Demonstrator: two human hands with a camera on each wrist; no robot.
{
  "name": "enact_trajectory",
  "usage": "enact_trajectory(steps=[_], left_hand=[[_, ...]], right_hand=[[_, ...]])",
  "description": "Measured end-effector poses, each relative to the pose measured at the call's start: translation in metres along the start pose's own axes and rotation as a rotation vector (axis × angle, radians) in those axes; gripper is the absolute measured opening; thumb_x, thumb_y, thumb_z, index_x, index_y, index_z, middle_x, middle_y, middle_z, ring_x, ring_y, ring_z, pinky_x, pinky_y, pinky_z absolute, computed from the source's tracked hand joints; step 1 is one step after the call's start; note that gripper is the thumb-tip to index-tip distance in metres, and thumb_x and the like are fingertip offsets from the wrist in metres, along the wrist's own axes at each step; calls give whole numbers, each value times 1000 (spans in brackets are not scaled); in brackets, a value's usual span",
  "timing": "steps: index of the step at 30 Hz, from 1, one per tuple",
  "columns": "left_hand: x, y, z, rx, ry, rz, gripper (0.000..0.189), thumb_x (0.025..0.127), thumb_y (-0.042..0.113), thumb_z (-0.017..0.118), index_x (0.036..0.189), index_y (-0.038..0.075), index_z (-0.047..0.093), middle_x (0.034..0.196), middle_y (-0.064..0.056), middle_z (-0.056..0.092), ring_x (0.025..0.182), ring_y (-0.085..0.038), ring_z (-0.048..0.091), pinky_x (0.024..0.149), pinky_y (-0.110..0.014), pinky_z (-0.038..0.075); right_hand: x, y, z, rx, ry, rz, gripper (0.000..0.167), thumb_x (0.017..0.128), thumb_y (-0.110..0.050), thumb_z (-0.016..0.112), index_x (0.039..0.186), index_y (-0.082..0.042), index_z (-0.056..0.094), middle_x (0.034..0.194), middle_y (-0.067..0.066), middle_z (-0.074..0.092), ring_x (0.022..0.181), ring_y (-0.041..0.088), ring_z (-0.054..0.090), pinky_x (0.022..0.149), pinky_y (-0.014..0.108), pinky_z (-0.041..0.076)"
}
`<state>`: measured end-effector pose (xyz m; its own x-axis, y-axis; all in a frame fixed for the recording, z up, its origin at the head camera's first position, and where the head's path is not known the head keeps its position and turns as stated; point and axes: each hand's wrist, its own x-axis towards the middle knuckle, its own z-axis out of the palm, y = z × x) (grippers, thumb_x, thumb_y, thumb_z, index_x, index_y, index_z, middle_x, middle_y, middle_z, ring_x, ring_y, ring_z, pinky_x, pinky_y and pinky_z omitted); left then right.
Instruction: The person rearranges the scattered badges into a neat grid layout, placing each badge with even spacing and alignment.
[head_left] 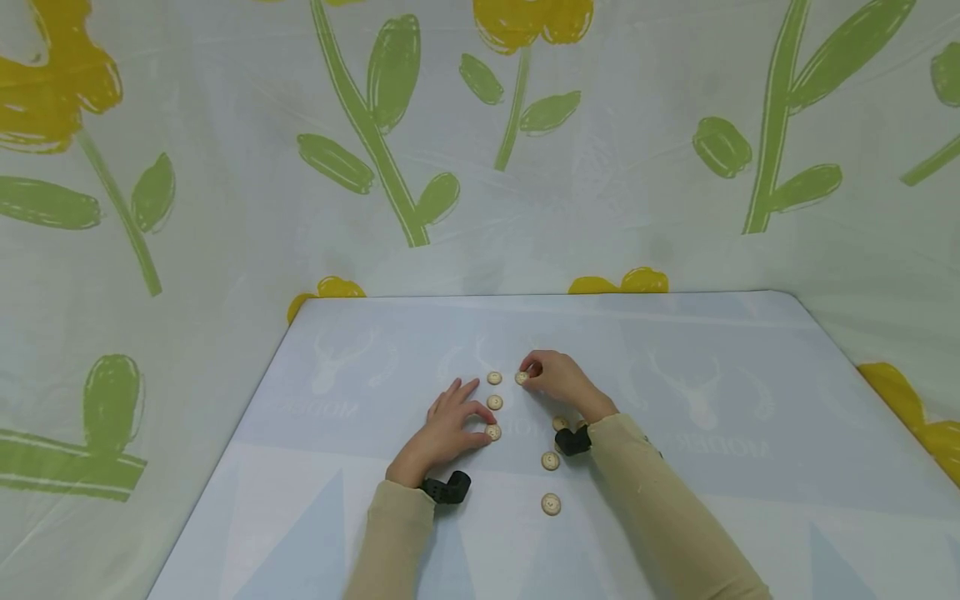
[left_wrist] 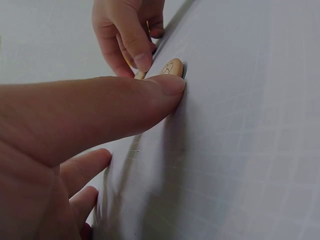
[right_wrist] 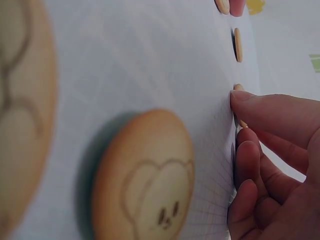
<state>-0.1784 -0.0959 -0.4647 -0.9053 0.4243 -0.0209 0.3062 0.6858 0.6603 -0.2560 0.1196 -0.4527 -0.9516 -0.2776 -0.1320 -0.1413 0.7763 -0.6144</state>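
Small round wooden discs with drawn line figures lie on the table (head_left: 285,500). My left hand (head_left: 442,427) pinches one wooden disc (head_left: 492,432) between thumb and forefinger, its other fingers spread outward. That disc (left_wrist: 173,66) shows above the thumb in the left wrist view. Farther up the table, my right hand (head_left: 562,382) holds another disc (head_left: 521,378) by its edge with thumb and fingertips. Two discs, an upper one (head_left: 494,377) and a lower one (head_left: 495,402), continue the column above my left hand's disc.
Nearer me, under and beside the right wrist, several more discs lie, among them one (head_left: 551,461) and a closer one (head_left: 551,504). A large disc (right_wrist: 150,185) with a drawn face fills the right wrist view's foreground. Flower-printed cloth (head_left: 600,183) hangs behind the table.
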Motion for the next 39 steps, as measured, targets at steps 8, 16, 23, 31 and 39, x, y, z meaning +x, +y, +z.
enact_trajectory(steps=[8, 16, 23, 31, 39], left_hand=[[1, 0, -1, -4, -7, -9, 13, 77, 27, 68, 87, 27, 62, 146, -6, 21, 135, -28, 1, 104, -50, 2], [1, 1, -2, 8, -9, -21, 13, 77, 27, 68, 88, 27, 62, 146, -5, 21, 135, -28, 1, 104, -51, 2], [1, 1, -2, 4, -2, -5, 13, 76, 26, 68, 87, 27, 62, 146, -6, 22, 134, -29, 1, 104, -51, 2], [-1, -1, 2, 5, -6, -15, 13, 76, 26, 69, 86, 27, 62, 145, -5, 22, 134, -29, 3, 103, -51, 3], [0, -1, 1, 10, -9, -18, 13, 76, 26, 69, 87, 27, 62, 146, -5, 21, 135, -28, 2, 104, -51, 2]], right_hand=[[0, -1, -2, -5, -5, -5, 18, 77, -16, 68, 93, -14, 61, 78, 0, 54, 71, 16, 48, 64, 28, 39], [0, -2, -5, -7, -18, -17, 20, 77, -16, 69, 95, -14, 61, 78, -1, 54, 71, 15, 47, 64, 29, 39], [1, -1, -6, 1, -23, -14, 19, 77, -16, 68, 95, -13, 62, 78, 0, 54, 72, 16, 48, 64, 29, 39], [-3, -1, -3, 8, -28, 5, 19, 76, -15, 69, 94, -13, 62, 78, 0, 54, 72, 16, 47, 65, 29, 39], [-1, 0, -3, 7, -23, 2, 19, 76, -15, 69, 94, -13, 62, 78, 0, 54, 72, 16, 47, 64, 29, 39]])
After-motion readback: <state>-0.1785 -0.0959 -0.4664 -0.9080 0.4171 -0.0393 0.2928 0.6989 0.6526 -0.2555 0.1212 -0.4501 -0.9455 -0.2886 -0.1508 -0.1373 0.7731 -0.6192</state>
